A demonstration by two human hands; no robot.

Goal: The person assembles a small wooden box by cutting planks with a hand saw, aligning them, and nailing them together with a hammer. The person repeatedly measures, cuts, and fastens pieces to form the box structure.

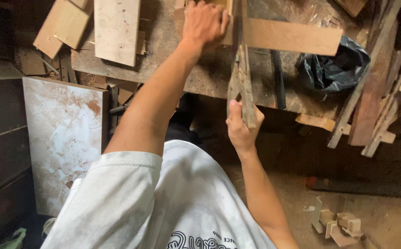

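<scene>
Sawing grip: right hand (241, 123) clamps the handsaw (241, 80) handle.
Left hand (204, 22): pressed flat on wooden plank (292, 36), fingers spread.
Beyond right hand: black plastic bag (334, 69) on workbench (200, 78).

I see a white short-sleeved T-shirt (163, 203), dusty and faintly smudged, with dark curved lettering at its lower edge. Both forearms are bare; the left hand (205, 23) and right hand (242, 129) wear no gloves.

two hands (205, 23), one saw (241, 83), one bag (332, 69)
</scene>
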